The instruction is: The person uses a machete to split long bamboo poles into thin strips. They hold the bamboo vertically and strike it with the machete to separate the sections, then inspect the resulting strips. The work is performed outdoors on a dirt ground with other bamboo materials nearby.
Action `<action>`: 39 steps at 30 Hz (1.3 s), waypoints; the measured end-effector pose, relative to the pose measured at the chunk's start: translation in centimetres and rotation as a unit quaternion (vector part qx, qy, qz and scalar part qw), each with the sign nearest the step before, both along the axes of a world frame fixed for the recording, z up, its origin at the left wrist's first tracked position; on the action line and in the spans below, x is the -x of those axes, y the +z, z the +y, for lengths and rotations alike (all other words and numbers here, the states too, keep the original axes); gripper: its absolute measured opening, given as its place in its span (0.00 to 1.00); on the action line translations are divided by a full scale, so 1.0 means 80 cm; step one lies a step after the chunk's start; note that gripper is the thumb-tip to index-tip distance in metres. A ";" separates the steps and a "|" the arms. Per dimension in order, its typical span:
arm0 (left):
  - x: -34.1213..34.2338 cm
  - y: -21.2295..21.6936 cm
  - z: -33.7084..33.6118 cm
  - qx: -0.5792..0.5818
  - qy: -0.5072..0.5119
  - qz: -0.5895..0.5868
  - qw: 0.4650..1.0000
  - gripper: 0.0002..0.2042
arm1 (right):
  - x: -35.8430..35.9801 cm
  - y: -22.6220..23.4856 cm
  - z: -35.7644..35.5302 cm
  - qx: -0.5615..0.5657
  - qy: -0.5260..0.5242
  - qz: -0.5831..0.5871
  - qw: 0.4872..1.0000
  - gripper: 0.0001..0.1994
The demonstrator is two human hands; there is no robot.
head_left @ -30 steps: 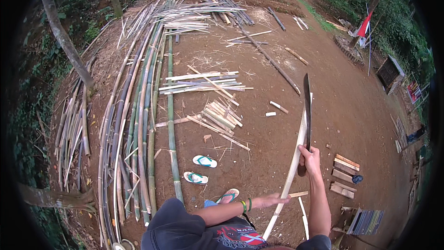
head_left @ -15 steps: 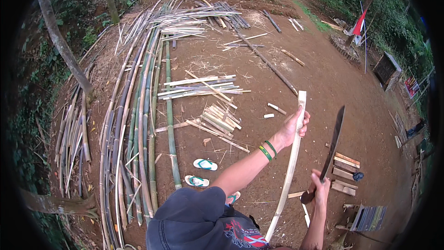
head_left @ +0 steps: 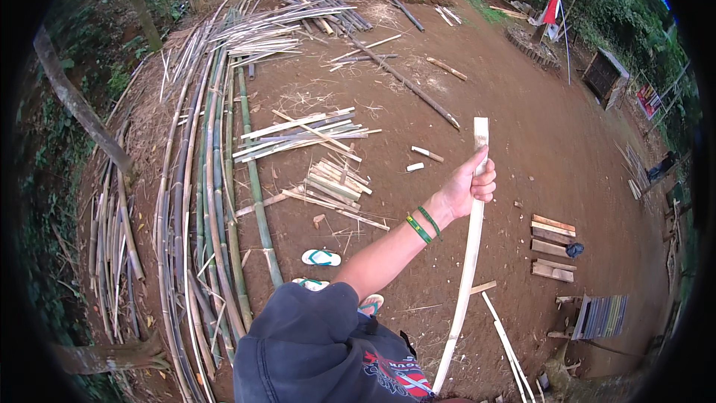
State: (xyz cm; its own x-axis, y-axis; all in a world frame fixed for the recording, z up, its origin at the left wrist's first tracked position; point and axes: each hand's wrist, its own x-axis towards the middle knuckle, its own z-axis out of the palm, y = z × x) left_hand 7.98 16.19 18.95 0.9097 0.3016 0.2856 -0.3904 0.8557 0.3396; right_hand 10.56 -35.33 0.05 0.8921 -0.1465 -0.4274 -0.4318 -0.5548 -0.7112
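My left hand point(head_left: 467, 188) is closed around a long pale bamboo strip point(head_left: 468, 261), with the fingers wrapped round it a little below its top end. The strip stands nearly upright, slightly bowed, and its lower end comes down beside my shirt point(head_left: 388, 377). Green and yellow bands point(head_left: 420, 228) circle my left wrist. My right hand is outside the picture, and so is the machete seen earlier. Close by my left hand, on the dirt, lie two short cut pieces, one a tan stick point(head_left: 427, 154) and the other a white block point(head_left: 415, 167).
Long green bamboo poles point(head_left: 253, 179) run along the left. Split strips point(head_left: 298, 134) and a heap of short pieces point(head_left: 335, 183) lie beside them. White sandals point(head_left: 321, 257) rest near my feet. To the right are short planks point(head_left: 553, 245) and a small slatted bench point(head_left: 600, 317).
My right hand and the machete have left the view. My left hand still grips the bamboo strip, which now stands more upright. The whole scene has shifted slightly left in the picture.
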 end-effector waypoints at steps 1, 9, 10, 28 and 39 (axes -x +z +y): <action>-0.003 0.008 -0.006 -0.003 0.001 0.003 1.000 0.21 | -0.001 0.002 -0.001 -0.003 -0.003 -0.003 1.000 0.12; 0.004 0.077 -0.041 -0.037 0.002 -0.037 0.999 0.22 | -0.014 0.020 -0.023 -0.023 -0.032 -0.026 0.999 0.12; 0.006 0.081 -0.044 -0.039 0.003 -0.043 0.998 0.22 | -0.013 0.021 -0.028 -0.022 -0.036 -0.029 0.999 0.12; -0.021 -0.042 -0.230 0.113 0.138 0.234 0.956 0.22 | -0.018 0.029 -0.113 -0.029 -0.054 -0.060 0.996 0.11; -0.056 -0.126 -0.469 -0.102 0.219 0.371 0.897 0.22 | -0.033 0.032 -0.231 -0.047 -0.080 -0.092 0.991 0.10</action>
State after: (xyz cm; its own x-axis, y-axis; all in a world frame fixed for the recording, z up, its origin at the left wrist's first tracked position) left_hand 12.44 -21.36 8.91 0.6791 0.6868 -0.2591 -0.2760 0.5659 0.7769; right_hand 13.20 -53.77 2.59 0.9248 -0.2586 -0.2790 -0.3674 -0.4171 -0.8313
